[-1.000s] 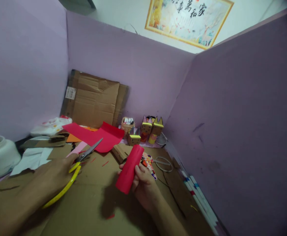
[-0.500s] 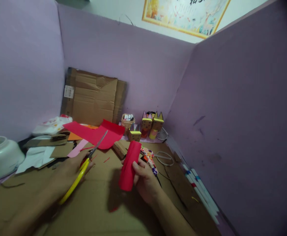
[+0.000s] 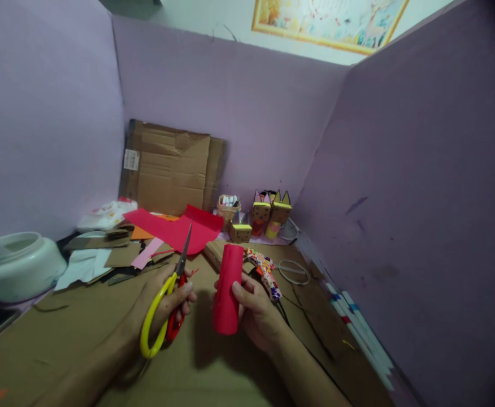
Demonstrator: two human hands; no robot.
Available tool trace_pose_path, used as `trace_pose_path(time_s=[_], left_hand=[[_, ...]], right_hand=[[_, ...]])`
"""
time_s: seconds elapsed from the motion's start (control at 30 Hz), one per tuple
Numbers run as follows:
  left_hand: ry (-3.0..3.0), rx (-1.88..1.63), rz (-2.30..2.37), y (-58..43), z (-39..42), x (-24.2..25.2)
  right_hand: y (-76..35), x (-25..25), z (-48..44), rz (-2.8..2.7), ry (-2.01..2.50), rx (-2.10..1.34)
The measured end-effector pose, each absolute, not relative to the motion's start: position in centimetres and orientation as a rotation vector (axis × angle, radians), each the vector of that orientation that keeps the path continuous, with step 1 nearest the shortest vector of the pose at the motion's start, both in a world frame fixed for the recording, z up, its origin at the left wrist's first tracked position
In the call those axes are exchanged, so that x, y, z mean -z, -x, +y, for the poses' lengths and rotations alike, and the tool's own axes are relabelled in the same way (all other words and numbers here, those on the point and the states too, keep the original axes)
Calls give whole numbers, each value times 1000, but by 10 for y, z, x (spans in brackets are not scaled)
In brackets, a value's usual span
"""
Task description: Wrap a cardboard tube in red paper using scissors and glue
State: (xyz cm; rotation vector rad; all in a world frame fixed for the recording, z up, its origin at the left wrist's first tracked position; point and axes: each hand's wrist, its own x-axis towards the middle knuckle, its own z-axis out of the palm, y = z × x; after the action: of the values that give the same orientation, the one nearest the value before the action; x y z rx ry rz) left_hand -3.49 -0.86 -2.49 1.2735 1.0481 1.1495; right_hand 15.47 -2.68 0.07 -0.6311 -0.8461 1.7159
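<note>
My left hand [image 3: 165,302] is closed on a pair of scissors [image 3: 156,325] with yellow and red handles, its blades pointing up and away. In my right hand [image 3: 256,308] is a red paper tube [image 3: 229,288], held upright and slightly tilted, with the thumb on its near side and the other fingers partly hidden behind it. A gap separates the scissors from the tube. Beyond both hands lies a large sheet of red paper [image 3: 203,229], curled at its back edge.
Cardboard animal figures [image 3: 279,212] and a basket of pens [image 3: 229,210] stand at the back. A patterned glue gun [image 3: 266,271] lies right of the tube. Scraps [image 3: 87,265] and a white pot [image 3: 22,268] are at left, white tubes [image 3: 360,333] at right.
My left hand has moved right, closer to the tube, and the scissors have turned more upright. My right hand still holds the tube, which is more upright. The view has shifted slightly.
</note>
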Motion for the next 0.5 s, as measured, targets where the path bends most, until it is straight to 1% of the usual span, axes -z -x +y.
trace_pose_path(time_s=[0.3,0.4,0.5], left_hand=[[-1290,-1043,1083,29,-13,15],[-1503,-1044,1399,39,-9,7],[-1854,-931,1817,57,-1,2]], right_hand=[[-153,-3,-30,-839,639,-1701],[-155,-1,-27,-781,611,-1740],[-158,2,-24,-737,579,-1771]])
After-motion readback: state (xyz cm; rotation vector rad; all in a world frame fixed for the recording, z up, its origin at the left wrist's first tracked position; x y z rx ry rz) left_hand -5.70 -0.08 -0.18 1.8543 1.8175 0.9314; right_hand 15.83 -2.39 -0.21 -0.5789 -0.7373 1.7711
